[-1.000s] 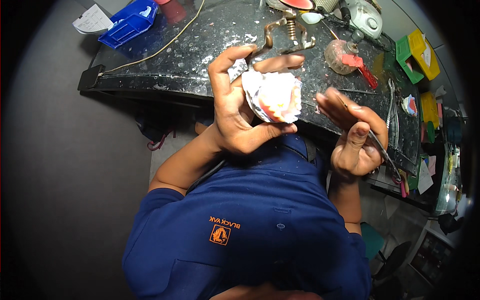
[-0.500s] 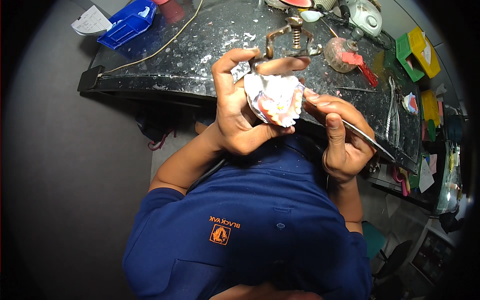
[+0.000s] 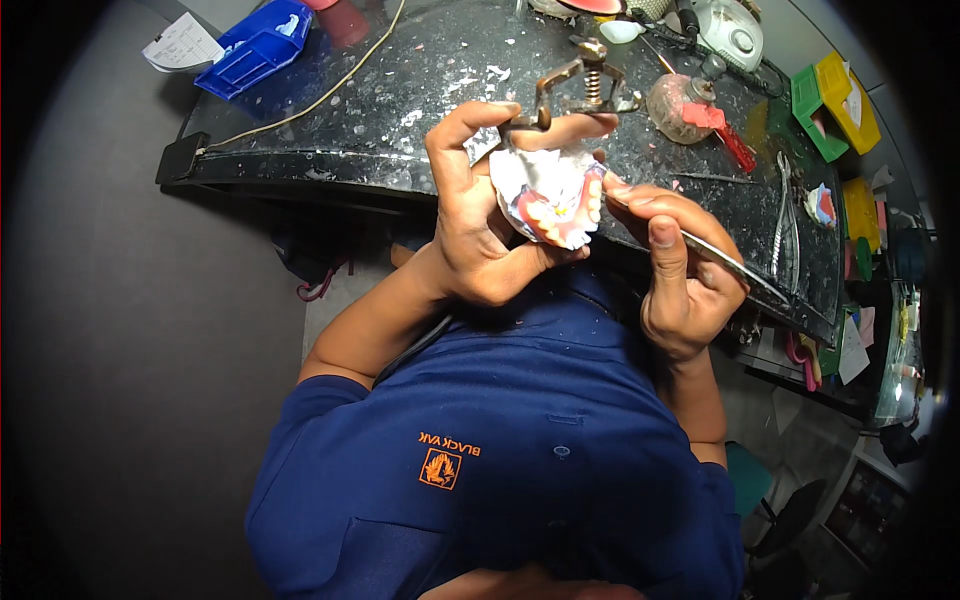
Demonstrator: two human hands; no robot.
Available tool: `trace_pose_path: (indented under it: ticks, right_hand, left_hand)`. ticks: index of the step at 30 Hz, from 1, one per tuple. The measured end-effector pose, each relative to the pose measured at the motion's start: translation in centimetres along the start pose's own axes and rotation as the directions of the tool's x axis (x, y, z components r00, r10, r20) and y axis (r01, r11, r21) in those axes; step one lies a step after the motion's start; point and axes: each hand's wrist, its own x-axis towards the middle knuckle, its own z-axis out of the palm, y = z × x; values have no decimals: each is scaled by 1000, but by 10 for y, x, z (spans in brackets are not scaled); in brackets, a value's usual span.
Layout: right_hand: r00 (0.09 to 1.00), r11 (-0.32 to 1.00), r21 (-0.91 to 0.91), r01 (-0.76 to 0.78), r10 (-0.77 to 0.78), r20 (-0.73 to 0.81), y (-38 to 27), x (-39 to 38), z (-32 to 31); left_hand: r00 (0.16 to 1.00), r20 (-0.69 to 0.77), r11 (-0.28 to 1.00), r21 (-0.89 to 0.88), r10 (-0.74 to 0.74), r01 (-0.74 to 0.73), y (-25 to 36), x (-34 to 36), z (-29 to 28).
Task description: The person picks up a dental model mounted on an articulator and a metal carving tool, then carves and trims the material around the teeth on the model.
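Note:
My left hand is closed around a white plaster dental model. Along the model's ridge runs pink wax set with yellowish artificial teeth. A metal articulator with a spring extends from the model's far side, over the bench. In my right hand, a slim metal hand instrument is pinched between thumb and fingers. Its front end is at the model's right side; my fingertips hide the tip, so contact cannot be made out.
A dark, debris-speckled bench curves beyond my hands. On it stand a glass burner with a red-handled tool beside it, metal tweezers and another dental model. A blue bin sits far left; green and yellow bins stand right.
The dental model has tilted slightly in my left hand, and its tooth side has shifted up a little. My right hand and the instrument have moved slightly left.

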Motion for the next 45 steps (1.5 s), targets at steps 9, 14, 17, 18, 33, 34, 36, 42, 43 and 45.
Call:
trace_pose_path:
  ticks: [9, 14, 17, 18, 33, 34, 36, 42, 43, 45]
  right_hand:
    - [1000, 986, 165, 5, -5, 3, 8, 2, -4]
    - [1000, 979, 201, -16, 19, -9, 7, 0, -2]
    - [1000, 989, 147, -14, 14, -2, 6, 0, -2]
    - [1000, 989, 146, -14, 15, -3, 6, 0, -2]
    - [988, 919, 370, -134, 151, -17, 10, -3, -1]
    - [987, 923, 361, -134, 157, -36, 11, -3, 0]
    - [985, 927, 352, -132, 161, -55, 12, -4, 0]
    - [970, 894, 407, -187, 234, -68, 10, -5, 2]
    - [976, 895, 411, -174, 212, -49, 11, -5, 1]
    - [981, 895, 415, -161, 190, -29, 12, -5, 2]
  left_hand:
    - [997, -72, 994, -107, -37, 30, 2, 1, 7]
    - [991, -115, 981, -186, -71, 48, 4, 2, 12]
    - [991, -128, 979, -201, -49, 22, 0, 1, 12]
    - [990, -137, 974, -225, -44, 12, -1, 1, 12]
    - [977, -151, 978, -166, -150, 124, 12, 4, 14]
    - [977, -152, 978, -166, -149, 124, 10, 4, 16]
    - [970, -212, 953, -297, -122, 55, 5, 4, 21]
    - [977, -180, 944, -325, -116, 53, 1, 2, 19]
    - [977, -179, 944, -325, -116, 52, 1, 2, 17]
    - [982, -138, 957, -276, -126, 84, 3, 2, 14]
